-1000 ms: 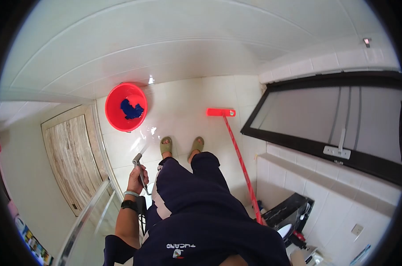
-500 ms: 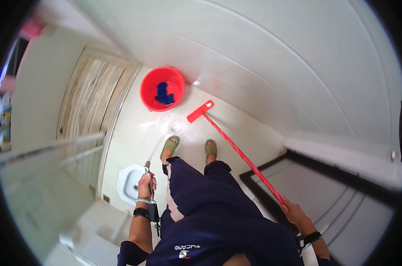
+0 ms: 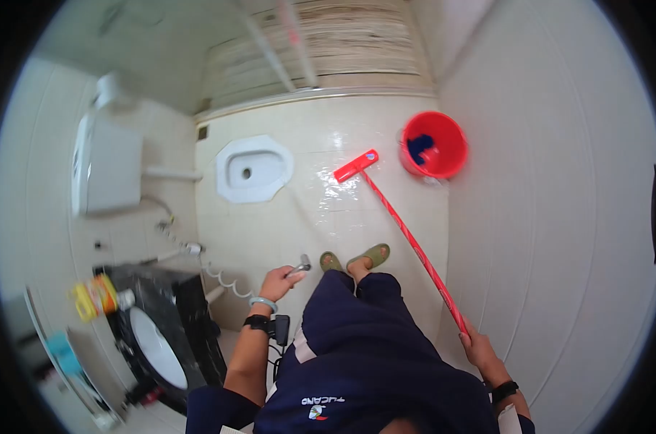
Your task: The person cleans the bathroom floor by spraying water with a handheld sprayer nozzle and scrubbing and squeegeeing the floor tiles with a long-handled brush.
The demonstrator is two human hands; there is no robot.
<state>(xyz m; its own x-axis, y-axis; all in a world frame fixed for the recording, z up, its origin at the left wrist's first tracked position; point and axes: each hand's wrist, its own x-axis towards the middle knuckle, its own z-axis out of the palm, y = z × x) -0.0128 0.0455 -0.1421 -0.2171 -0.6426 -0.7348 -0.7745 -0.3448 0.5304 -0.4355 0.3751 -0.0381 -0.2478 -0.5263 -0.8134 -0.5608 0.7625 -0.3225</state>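
My left hand [image 3: 279, 281] is closed around a small silver spray nozzle [image 3: 302, 265], which points forward over the tiled floor. A white coiled hose [image 3: 226, 282] hangs between the wall and that hand. My right hand [image 3: 478, 346] grips the upper end of a red handle [image 3: 413, 242]. At its far end, a flat red floor-squeegee or brush head [image 3: 356, 166] rests on the wet floor; its underside is hidden. Right of the head stands a red bucket [image 3: 454, 155] with a dark blue cloth [image 3: 419, 149] inside.
A white squat toilet [image 3: 279, 153] is set into the floor at left, with a cistern [image 3: 114, 170] on the wall. At lower left, a yellow bottle [image 3: 89, 299] stands by the sink [image 3: 154, 347] on a black counter [image 3: 201, 315]. The right wall [image 3: 537, 181] runs alongside the handle.
My view has turned left, bringing the sink and cistern into sight. The squeegee head has gone from beside the bucket's lower right to its left. Both hands keep their holds.
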